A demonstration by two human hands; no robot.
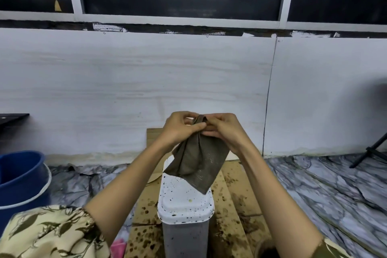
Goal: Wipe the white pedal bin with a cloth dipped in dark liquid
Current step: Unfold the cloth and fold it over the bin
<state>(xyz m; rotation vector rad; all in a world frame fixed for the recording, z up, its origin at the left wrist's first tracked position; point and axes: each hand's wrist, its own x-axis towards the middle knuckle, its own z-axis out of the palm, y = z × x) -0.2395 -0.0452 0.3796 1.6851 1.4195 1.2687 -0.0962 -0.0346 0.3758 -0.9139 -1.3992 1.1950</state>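
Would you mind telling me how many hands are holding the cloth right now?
2: the left hand and the right hand both pinch the top of the brown cloth above the bin.

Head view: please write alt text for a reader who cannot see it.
Both hands, left hand and right hand, pinch a dark brown cloth above a white pedal bin with a speckled lid, on stained cardboard.
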